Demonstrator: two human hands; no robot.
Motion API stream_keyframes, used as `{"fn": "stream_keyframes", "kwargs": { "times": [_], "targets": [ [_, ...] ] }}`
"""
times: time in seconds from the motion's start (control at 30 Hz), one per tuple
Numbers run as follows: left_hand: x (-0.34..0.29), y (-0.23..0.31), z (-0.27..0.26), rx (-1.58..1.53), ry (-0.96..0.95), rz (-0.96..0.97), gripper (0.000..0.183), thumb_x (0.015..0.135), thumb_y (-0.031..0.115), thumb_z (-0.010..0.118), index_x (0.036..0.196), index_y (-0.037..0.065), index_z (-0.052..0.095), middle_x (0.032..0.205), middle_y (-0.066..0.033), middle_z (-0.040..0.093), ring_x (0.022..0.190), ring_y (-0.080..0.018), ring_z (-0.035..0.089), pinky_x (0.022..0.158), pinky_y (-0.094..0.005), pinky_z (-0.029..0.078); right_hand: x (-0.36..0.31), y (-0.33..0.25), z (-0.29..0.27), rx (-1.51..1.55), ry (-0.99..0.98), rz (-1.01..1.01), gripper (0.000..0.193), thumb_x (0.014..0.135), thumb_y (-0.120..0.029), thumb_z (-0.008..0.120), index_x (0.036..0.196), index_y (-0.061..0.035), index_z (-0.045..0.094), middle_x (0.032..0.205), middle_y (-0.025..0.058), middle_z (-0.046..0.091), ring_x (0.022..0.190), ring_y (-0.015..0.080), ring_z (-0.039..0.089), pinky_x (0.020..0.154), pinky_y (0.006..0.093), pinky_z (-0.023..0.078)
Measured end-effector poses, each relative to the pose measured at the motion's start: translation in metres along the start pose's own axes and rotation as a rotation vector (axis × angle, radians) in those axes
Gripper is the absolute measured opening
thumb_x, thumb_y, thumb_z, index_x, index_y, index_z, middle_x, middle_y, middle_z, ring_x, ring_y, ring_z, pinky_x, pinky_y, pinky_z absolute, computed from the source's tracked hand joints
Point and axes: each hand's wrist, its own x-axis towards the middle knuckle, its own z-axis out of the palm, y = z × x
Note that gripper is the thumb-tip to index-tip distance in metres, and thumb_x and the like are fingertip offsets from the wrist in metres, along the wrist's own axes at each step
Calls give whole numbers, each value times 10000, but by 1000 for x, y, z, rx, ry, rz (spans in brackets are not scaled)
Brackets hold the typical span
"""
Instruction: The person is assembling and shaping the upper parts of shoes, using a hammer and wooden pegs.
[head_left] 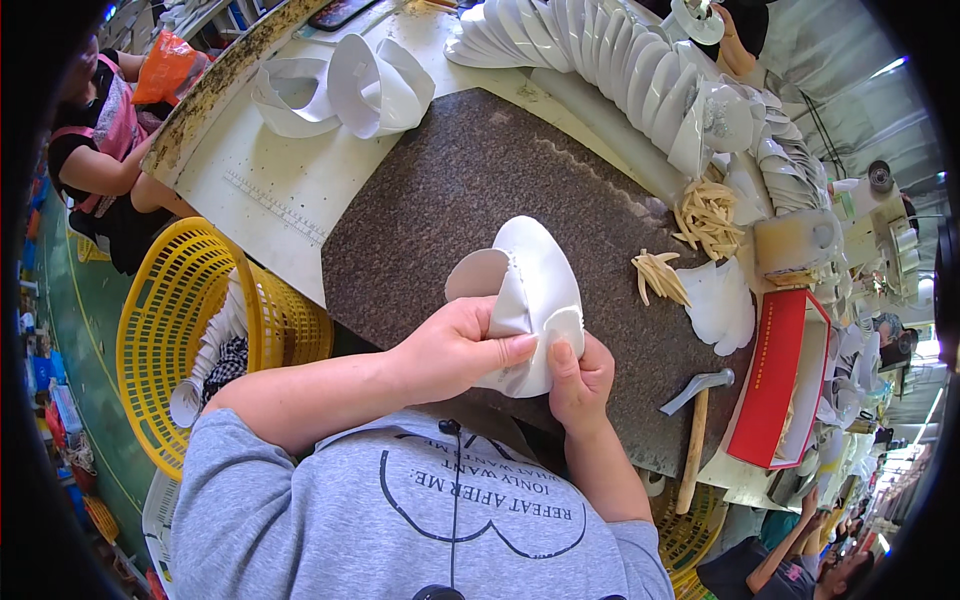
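A white shoe upper, curved and folded with a stitched seam, is held up in front of my chest, above the dark stone slab. My left hand is closed on its left side, with the thumb pressed along the lower fold. On the lower right, my right hand pinches the same upper, its thumb close to the left thumb. Most fingers of both hands are hidden behind the piece.
The speckled slab lies on a white table. To the right are tan strips, a hammer and a red box. White uppers line the back. A yellow basket stands left; people work nearby.
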Motion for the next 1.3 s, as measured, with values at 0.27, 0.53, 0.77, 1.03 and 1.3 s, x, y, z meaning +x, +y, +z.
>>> {"fn": "stream_keyframes", "kwargs": {
  "times": [0.27, 0.53, 0.77, 1.03, 1.3],
  "targets": [
    [7, 17, 7, 131, 50, -161, 328, 930, 227, 648, 1168, 5, 608, 1042, -63, 663, 969, -125, 616, 856, -292, 496, -2, -2, -3, 55, 66, 16, 279, 971, -245, 583, 1010, 23, 648, 918, 37, 660, 778, 74, 581, 665, 231, 463],
    [6, 17, 5, 603, -81, -18, 260, 842, 47, 699, 1089, -7, 638, 1032, -55, 676, 985, -141, 619, 903, -321, 484, -1, -1, -1, -4, 73, -4, 260, 969, -220, 576, 924, 20, 663, 865, 54, 650, 733, 86, 570, 645, 235, 451],
    [3, 18, -2, 197, -15, -161, 343, 833, 107, 736, 1125, -20, 610, 1035, -84, 669, 1019, -170, 610, 939, -342, 472, 4, -10, 3, 94, 123, 66, 296, 972, -253, 576, 981, 32, 654, 879, 30, 653, 740, 70, 563, 659, 228, 458],
    [-4, 29, 4, 940, -38, 296, 364, 715, 155, 830, 1034, 62, 680, 1017, -92, 684, 961, -249, 668, 858, -363, 505, 10, -41, 0, 252, -2, 117, 312, 880, -216, 712, 1049, 36, 642, 962, 58, 676, 863, 112, 618, 761, 259, 488],
    [-22, 41, -5, 714, -217, 154, 325, 744, 96, 789, 1024, 19, 645, 960, -120, 691, 907, -237, 681, 794, -336, 523, 4, -39, -8, 89, -399, 80, 368, 722, -189, 847, 997, -9, 682, 1006, 96, 703, 937, 173, 672, 820, 306, 508]
  ]
}}
